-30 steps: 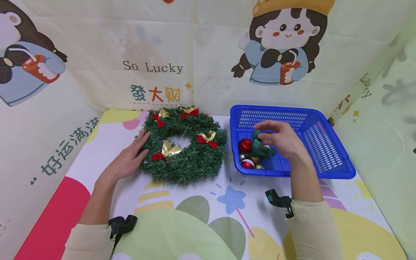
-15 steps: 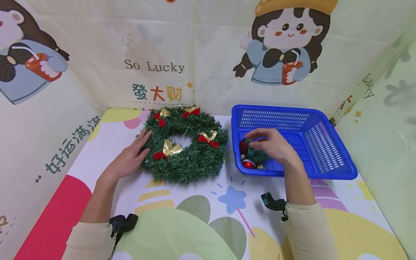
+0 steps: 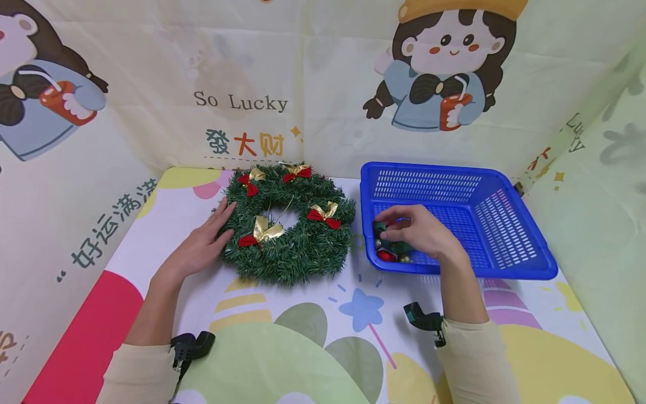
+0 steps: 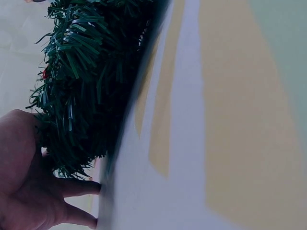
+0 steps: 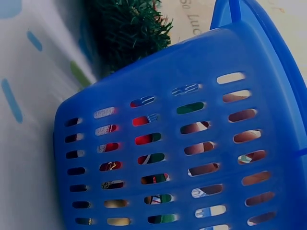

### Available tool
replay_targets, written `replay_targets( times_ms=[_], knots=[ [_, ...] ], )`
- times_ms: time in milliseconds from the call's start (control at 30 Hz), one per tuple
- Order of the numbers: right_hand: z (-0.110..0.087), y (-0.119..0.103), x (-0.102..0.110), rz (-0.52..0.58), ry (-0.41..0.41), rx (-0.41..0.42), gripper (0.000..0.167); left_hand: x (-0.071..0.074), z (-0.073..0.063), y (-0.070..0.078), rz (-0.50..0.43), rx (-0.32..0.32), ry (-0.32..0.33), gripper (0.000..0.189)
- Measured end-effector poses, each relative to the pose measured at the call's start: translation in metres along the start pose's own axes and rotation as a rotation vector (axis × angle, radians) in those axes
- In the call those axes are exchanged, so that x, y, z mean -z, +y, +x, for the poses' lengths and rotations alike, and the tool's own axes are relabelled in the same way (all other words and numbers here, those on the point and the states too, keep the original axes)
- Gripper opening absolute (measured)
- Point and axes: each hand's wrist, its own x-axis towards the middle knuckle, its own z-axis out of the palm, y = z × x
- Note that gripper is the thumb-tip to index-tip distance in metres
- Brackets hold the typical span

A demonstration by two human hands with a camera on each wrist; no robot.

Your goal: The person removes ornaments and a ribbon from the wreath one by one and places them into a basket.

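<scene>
A green wreath (image 3: pixel 287 266) with gold-and-red bows (image 3: pixel 267 230) lies flat on the table. My left hand (image 3: pixel 202 247) rests against its left side, fingers straight; the left wrist view shows the hand beside the bristly greenery (image 4: pixel 81 105). Inside the left part of the blue basket (image 3: pixel 522 273), my right hand (image 3: pixel 421 233) pinches a dark green ribbon (image 3: pixel 401 247) with thumb and forefinger. Below it sit a red bauble (image 3: pixel 387 256) and small gold balls (image 3: pixel 405 258), partly hidden by the hand. Through the slotted basket wall (image 5: pixel 177 124), red and green pieces show.
The basket stands right of the wreath, close to the back wall cloth (image 3: pixel 323 84). A printed tablecloth (image 3: pixel 303 370) covers the table. Each wrist wears a black camera mount, one at the left sleeve (image 3: pixel 192 348), one at the right sleeve (image 3: pixel 424 320).
My right hand has moved down and left into the basket with the green ribbon, now over the baubles. My left hand stays on the wreath.
</scene>
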Motion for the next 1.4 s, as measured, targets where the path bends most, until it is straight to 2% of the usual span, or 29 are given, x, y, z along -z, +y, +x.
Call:
replay_targets(
  times_ms=[267,767,967,1200,1400],
  knots=[
    [-0.004,0.0,0.001,0.004,0.013,0.061,0.036,0.0,0.001,0.002,0.003,-0.002,-0.007,0.067],
    [-0.015,-0.001,0.008,0.003,0.088,0.045,0.031,-0.001,0.004,0.003,0.012,-0.006,-0.013,0.066],
    [-0.021,0.001,0.009,-0.08,0.149,0.046,0.032,-0.003,0.005,0.005,0.013,-0.001,-0.007,0.066],
    [-0.034,-0.005,0.003,-0.207,0.195,0.081,0.041,-0.005,0.003,0.009,0.053,0.004,0.058,0.063],
    [-0.046,-0.011,-0.009,-0.349,0.24,0.102,0.054,-0.003,-0.002,0.026,0.126,0.1,0.099,0.06]
  ],
)
